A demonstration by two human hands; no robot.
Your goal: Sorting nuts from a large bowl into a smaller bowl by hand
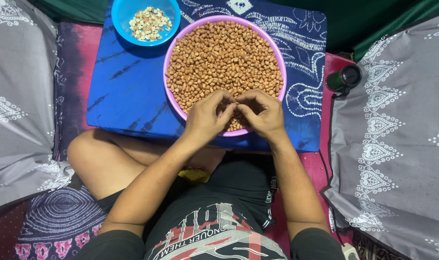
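A round pink bowl (173, 43) heaped with brown-skinned peanuts (224, 55) is set on a low board covered by a blue patterned cloth (128, 86), toward its right half and reaching close to the near edge. Over the near rim of the bowl, the left hand (206, 118) and the right hand (262, 111) are held together, fingertips touching. Both hands are curled, and the thumbs and forefingers are pinched around something small between them; what is gripped is hidden by the fingers, though it sits right above the peanuts.

At the far left corner of the board a smaller blue bowl (120, 14) is placed, just beside the pink one. Pale, skinned peanut pieces (149, 23) are held in it.

The board is laid across the person's crossed legs, with a bare knee seen under its near left corner. A dark cylindrical flask (344, 78) is seen off the right edge of the board, lying on a reddish mat. Grey patterned cushions (17, 96) are arranged on both sides, well apart from the bowls.
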